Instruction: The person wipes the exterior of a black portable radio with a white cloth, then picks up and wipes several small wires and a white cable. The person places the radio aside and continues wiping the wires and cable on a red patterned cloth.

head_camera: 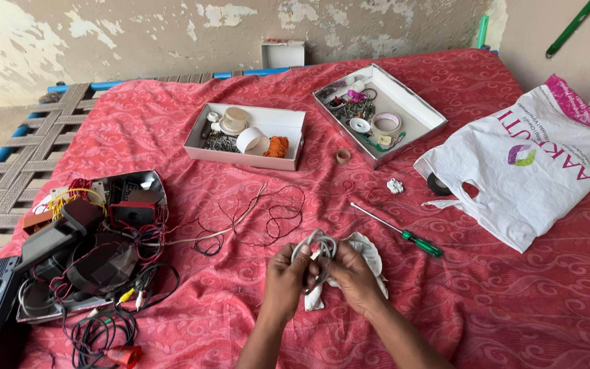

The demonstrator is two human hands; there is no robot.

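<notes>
You hold a coil of pale grey cable [317, 244], looped in soft rounds, near the middle of the red patterned bedspread [513, 301]. Your left hand [287, 277] and right hand [354, 275] both close their fingers around it, pressing a crumpled white cloth [369, 250] behind. Just right lies a slim screwdriver [397, 230] with a steel shaft and green handle. Thin dark wires [268, 217] tangle just beyond. Farther off stand two shallow white cardboard boxes [288, 121] of small parts; a wrinkled white plastic bag [520, 171] lies far right.
</notes>
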